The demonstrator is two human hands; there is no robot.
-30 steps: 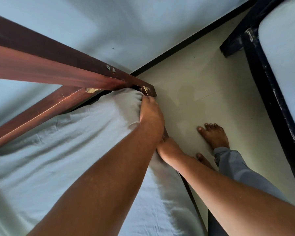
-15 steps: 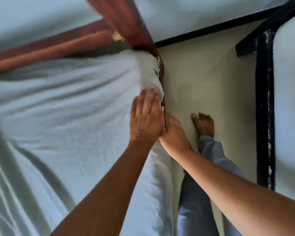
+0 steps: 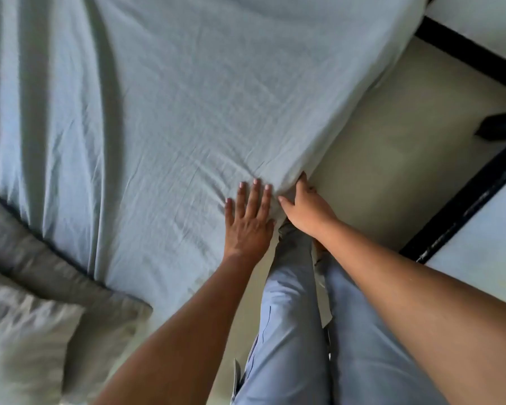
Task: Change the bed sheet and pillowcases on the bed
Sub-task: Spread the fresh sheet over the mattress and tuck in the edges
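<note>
We see the pale blue bed sheet [image 3: 173,97] spread over the mattress, creased in long folds toward the far left and finely wrinkled near us. Our left hand [image 3: 247,217] lies flat on the sheet close to the bed's edge, fingers straight and slightly spread, holding nothing. Just beside it, our right hand [image 3: 306,210] curls over the side of the mattress, the thumb on top and the fingers going down the edge with a fold of sheet bunched at it; whether they pinch the cloth we cannot tell. A grey pillow [image 3: 41,258] and a white pillow [image 3: 21,340] lie at the lower left, blurred. Our legs in light blue trousers [image 3: 292,331] stand against the bed, over the pale floor [image 3: 392,147].
</note>
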